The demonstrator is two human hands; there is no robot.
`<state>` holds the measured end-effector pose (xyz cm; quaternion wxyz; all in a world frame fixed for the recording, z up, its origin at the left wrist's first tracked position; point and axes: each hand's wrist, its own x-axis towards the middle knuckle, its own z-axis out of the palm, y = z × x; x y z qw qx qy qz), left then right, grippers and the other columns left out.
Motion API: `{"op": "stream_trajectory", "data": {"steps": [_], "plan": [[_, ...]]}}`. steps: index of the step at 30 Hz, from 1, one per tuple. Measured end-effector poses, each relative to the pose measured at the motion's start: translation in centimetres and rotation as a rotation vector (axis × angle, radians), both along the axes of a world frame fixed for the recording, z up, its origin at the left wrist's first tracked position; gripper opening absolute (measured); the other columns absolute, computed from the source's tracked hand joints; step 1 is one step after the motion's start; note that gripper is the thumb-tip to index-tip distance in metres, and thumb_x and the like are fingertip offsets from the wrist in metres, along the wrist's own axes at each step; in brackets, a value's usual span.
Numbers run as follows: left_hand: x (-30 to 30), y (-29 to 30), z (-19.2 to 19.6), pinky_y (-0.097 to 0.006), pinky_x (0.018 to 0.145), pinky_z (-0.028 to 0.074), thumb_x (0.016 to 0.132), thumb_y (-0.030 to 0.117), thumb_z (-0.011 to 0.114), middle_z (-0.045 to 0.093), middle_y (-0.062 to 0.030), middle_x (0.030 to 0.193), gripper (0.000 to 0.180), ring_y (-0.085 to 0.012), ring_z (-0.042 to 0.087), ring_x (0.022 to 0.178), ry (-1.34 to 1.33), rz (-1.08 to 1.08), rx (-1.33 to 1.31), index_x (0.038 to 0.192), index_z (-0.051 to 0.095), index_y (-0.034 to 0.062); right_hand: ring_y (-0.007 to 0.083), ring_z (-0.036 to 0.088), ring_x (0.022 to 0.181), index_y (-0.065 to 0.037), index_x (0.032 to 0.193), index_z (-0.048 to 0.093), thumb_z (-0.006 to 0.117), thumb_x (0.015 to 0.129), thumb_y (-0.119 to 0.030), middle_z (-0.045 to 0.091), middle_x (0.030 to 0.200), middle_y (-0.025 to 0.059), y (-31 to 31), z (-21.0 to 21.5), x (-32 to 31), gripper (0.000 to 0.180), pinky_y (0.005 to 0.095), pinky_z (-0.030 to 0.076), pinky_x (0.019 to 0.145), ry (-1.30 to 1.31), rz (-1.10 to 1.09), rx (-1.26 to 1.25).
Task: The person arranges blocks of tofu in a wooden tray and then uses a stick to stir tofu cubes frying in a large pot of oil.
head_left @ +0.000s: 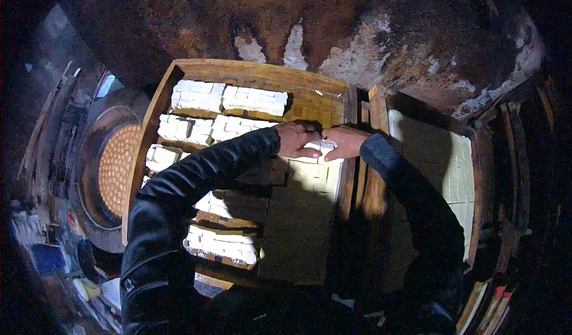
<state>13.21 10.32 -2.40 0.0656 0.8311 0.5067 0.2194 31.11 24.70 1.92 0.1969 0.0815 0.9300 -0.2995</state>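
Note:
Both hands meet over a large wooden tray of pale blocks. My left hand and my right hand are closed from either side round a few small white blocks, fingers curled in toward each other. Exactly how many they grip is hidden by the fingers. Directly below, cream blocks lie flat in a tight layer, partly in shadow. To the left, stacked white blocks stand in rows with narrow gaps between them; my left sleeve crosses some of these rows.
At right, another wooden tray holds a flat layer of cream slabs. Wooden bars run between the trays. A round vessel with a dimpled, copper-coloured surface stands left. The stained wall rises behind; wooden slats stand lower right.

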Motion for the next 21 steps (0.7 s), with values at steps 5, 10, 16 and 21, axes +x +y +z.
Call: {"op": "stream_trajectory", "data": {"steps": [5,10,16,21], "plan": [[1.9,-1.3,3.2,-0.05,0.083,0.05,0.091,0.059,0.043,0.062,-0.0223,0.106,0.063,-0.0404,0.062,0.091,0.126,0.173,-0.244,0.121,0.052,0.0041,0.0388,0.05,0.112,0.002,0.127,0.039,0.068,0.078,-0.037,0.055,0.114,0.0251,-1.4,2.4,0.4,0.069,0.044,0.041,0.094,-0.15,0.088,0.225],[3.0,-1.7,1.5,-0.048,0.072,0.054,0.091,0.058,0.044,0.061,-0.0201,0.104,0.063,-0.0369,0.063,0.09,0.164,0.201,0.054,0.117,0.053,0.001,0.0439,0.053,0.101,0.002,0.117,0.042,0.067,0.079,-0.031,0.056,0.105,0.0276,-2.3,1.4,1.4,0.056,0.0478,0.043,0.087,0.091,0.075,0.263],[3.1,-1.9,2.5,-0.047,0.071,0.054,0.089,0.06,0.045,0.062,-0.0212,0.102,0.064,-0.0373,0.062,0.093,0.191,0.185,-0.078,0.114,0.055,0.0021,0.0412,0.056,0.096,-0.001,0.114,0.052,0.071,0.074,-0.027,0.058,0.101,0.0229,-3.5,0.8,2.7,0.05,0.0459,0.046,0.083,0.222,-0.051,0.261],[2.2,0.0,5.1,-0.05,0.086,0.048,0.092,0.061,0.04,0.064,-0.0227,0.1,0.061,-0.0406,0.06,0.097,0.002,0.219,-0.435,0.119,0.056,0.0087,0.0347,0.061,0.093,-0.001,0.107,0.059,0.075,0.072,-0.036,0.063,0.099,0.0184,0.1,3.4,0.6,0.053,0.0418,0.048,0.079,0.057,0.014,-0.001]]}}
